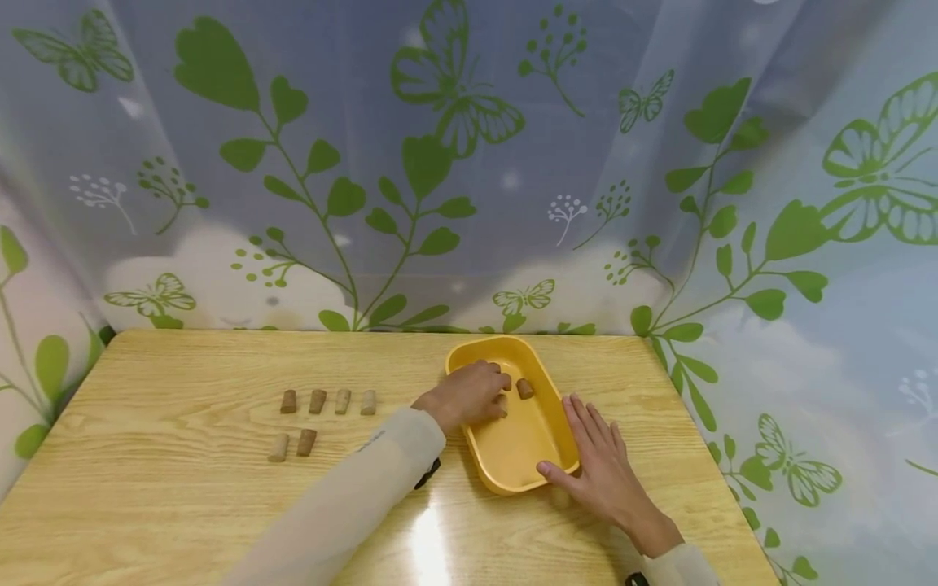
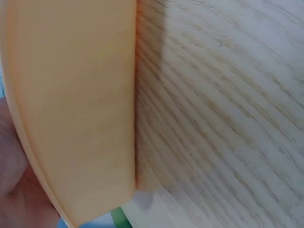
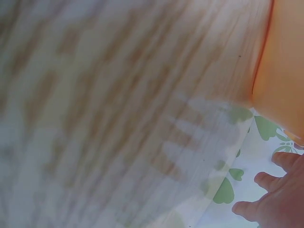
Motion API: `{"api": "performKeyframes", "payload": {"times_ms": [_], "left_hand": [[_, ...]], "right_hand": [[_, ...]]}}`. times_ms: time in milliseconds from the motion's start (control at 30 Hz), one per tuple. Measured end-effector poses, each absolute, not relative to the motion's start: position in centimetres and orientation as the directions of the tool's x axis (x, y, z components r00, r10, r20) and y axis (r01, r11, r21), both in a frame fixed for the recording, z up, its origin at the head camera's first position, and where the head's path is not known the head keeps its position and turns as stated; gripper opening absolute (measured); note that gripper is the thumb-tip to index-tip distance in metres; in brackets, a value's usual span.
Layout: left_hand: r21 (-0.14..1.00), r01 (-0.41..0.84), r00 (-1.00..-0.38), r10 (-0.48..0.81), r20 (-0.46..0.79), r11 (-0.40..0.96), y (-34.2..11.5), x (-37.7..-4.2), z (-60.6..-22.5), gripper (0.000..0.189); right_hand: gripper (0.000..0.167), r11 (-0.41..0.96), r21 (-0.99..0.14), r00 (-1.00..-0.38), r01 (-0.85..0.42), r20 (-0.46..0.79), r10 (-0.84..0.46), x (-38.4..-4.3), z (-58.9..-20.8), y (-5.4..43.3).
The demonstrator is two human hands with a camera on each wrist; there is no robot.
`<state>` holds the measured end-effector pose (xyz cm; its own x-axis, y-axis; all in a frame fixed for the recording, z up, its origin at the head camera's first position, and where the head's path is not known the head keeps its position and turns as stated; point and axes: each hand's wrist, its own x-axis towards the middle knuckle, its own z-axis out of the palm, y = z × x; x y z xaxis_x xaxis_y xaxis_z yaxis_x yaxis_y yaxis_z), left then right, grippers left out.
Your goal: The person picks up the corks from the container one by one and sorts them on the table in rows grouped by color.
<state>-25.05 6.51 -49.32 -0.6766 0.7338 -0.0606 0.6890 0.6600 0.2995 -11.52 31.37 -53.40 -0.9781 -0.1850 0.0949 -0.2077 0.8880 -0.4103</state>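
My left hand [image 1: 472,395] reaches over the left rim into a yellow plastic bin [image 1: 510,470], its fingers bent. A pale cork [image 1: 501,404] shows at its thumb and fingertips, partly hidden by the hand. Just right of those fingertips, a brown cork [image 1: 524,388] lies on the bin floor. My right hand [image 1: 604,472] rests against the bin's near right corner, fingers spread and straight along the outside, thumb at the near rim. The right wrist view shows those fingers [image 3: 268,180] beside the orange-looking bin wall [image 3: 282,71]. In the left wrist view, the bin wall [image 2: 71,109] fills the left side.
Left of the bin, several brown and pale corks stand in a row, including a brown cork [image 1: 289,401]. Nearer me are a pale cork [image 1: 278,448] and a tilted brown cork [image 1: 306,443]. A leaf-and-butterfly curtain [image 1: 410,244] hangs behind the wooden table [image 1: 183,505].
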Motion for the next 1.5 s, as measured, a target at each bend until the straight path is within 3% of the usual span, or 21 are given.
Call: {"api": "performKeyframes", "payload": {"times_ms": [133,400,633,1100,1500], "left_hand": [[0.316,0.685,-0.678,0.733,-0.051,0.656,6.6,-25.4,-49.6,0.011],[0.409,0.639,-0.685,0.724,-0.083,0.652,6.5,-25.5,-49.6,0.009],[0.583,0.613,-0.634,0.772,-0.04,0.533,6.5,-25.1,-49.3,0.029],[0.698,0.605,-0.595,0.8,0.076,0.384,4.8,-23.2,-47.7,0.035],[0.744,0.539,-0.654,0.753,0.074,0.395,-1.3,-21.2,-46.3,0.034]], "right_hand": [[0.104,0.886,-0.411,-0.976,-0.216,0.109,-0.187,-11.6,-53.3,31.3],[0.104,0.887,-0.405,-0.975,-0.221,0.111,-0.192,-11.7,-53.5,31.2],[0.104,0.887,-0.41,-0.977,-0.212,0.097,-0.189,-11.7,-53.6,31.1],[0.103,0.89,-0.401,-0.975,-0.219,0.112,-0.19,-11.6,-53.3,31.1],[0.103,0.89,-0.397,-0.974,-0.225,0.121,-0.192,-11.6,-53.3,31.2]]}}
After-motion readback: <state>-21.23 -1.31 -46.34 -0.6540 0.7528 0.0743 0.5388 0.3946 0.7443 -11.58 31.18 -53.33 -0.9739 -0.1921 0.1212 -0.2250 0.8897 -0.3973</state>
